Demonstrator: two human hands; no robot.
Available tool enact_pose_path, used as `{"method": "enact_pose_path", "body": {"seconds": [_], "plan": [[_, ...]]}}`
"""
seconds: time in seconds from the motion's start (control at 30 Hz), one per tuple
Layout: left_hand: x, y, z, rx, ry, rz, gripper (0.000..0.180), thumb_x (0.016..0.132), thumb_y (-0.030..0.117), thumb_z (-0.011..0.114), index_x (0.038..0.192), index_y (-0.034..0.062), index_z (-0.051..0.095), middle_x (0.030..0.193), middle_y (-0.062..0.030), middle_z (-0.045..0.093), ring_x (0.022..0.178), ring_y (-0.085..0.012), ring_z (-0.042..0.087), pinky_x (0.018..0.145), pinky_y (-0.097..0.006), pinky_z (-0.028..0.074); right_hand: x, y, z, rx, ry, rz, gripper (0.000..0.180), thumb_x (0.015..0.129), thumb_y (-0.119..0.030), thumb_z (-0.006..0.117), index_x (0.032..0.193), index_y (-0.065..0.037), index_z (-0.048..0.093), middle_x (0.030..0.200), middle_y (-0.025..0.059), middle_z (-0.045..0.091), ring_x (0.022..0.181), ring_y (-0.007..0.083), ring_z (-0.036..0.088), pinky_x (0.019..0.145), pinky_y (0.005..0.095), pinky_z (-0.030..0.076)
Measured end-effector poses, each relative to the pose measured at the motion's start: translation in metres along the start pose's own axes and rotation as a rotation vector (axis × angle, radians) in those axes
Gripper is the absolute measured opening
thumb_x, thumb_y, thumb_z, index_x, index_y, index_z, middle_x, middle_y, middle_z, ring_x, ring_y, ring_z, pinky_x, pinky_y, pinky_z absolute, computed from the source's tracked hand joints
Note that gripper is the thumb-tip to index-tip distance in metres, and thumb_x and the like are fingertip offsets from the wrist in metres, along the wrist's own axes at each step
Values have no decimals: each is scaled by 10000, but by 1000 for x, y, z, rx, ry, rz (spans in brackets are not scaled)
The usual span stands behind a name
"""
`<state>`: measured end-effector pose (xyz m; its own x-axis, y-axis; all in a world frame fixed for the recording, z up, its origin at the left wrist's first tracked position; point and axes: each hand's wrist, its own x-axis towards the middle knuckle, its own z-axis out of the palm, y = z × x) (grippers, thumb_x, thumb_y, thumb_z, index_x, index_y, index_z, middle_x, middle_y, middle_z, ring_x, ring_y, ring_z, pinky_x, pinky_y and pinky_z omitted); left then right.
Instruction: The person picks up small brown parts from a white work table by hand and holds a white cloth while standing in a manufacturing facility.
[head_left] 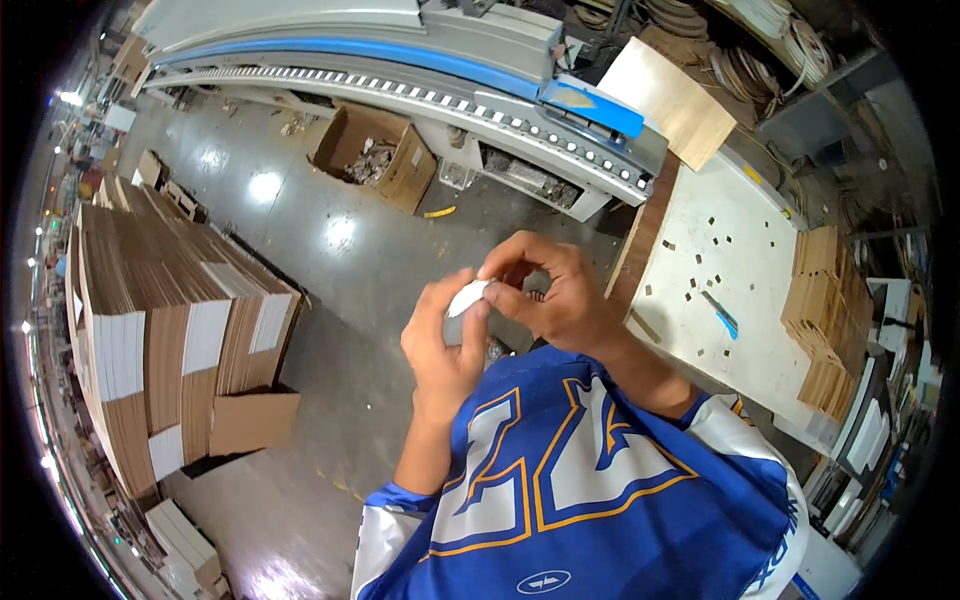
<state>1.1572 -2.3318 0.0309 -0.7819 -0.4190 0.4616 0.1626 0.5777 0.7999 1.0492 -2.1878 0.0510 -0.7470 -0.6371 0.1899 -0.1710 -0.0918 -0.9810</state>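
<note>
Between both hands, in front of my chest, is a small white piece, thin and folded-looking; I cannot tell whether it is paper or tape. The thumb and fingers of my left hand pinch it from the left. My right hand grips its right end between thumb and forefinger, the other fingers curled. The piece is held up over the grey floor, touching nothing but my fingers.
Tall stacks of flat cardboard stand on the left. Ahead runs a long machine with a blue strip, an open carton of scraps beside it. To the right, a white table bears a blue cutter, small brown bits and stacked cardboard pieces.
</note>
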Motion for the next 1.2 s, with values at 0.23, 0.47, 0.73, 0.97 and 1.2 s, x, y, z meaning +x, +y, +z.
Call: {"method": "enact_pose_path", "body": {"seconds": [0.23, 0.47, 0.73, 0.97, 1.2], "plan": [[7, -8, -9, 196, -147, 238, 280, 840, 26, 787, 1113, 33, 727, 974, -141, 759, 824, -308, 720, 752, -384, 555, -5, 7, -8, 85, -52, -24, 135, 945, -118, 779, 1038, -45, 714, 897, 10, 724, 812, 76, 666, 764, 269, 545], [11, 18, -11, -169, -82, 180, 144, 1021, 134, 679, 1053, -6, 679, 924, -182, 735, 728, -264, 713, 652, -353, 566, -17, -3, -19, 130, -79, -71, 296, 979, -264, 770, 1180, -57, 705, 1001, 45, 707, 867, 103, 658, 813, 287, 539], [35, 132, -24, -1024, 63, 499, 154, 984, 186, 700, 1059, 68, 636, 840, -96, 715, 588, -222, 667, 537, -334, 536, -40, 0, -23, 164, 10, 98, 414, 986, -368, 746, 1276, -79, 681, 1047, 55, 691, 926, 112, 647, 871, 298, 526], [31, 150, -22, -947, 195, 372, 228, 1044, 314, 639, 1188, 138, 617, 919, -23, 722, 623, -174, 645, 625, -314, 550, -58, 11, -25, 71, 71, 132, 387, 981, -334, 748, 1252, -64, 688, 1028, 51, 693, 912, 108, 639, 861, 281, 524], [25, 178, -43, -1082, -136, -120, 326, 1035, 388, 664, 888, 97, 645, 637, -18, 634, 445, -122, 515, 435, -269, 398, -60, 12, -29, 79, 77, 95, 344, 991, -278, 741, 1240, -45, 689, 1016, 58, 691, 901, 105, 631, 844, 285, 524]]}}
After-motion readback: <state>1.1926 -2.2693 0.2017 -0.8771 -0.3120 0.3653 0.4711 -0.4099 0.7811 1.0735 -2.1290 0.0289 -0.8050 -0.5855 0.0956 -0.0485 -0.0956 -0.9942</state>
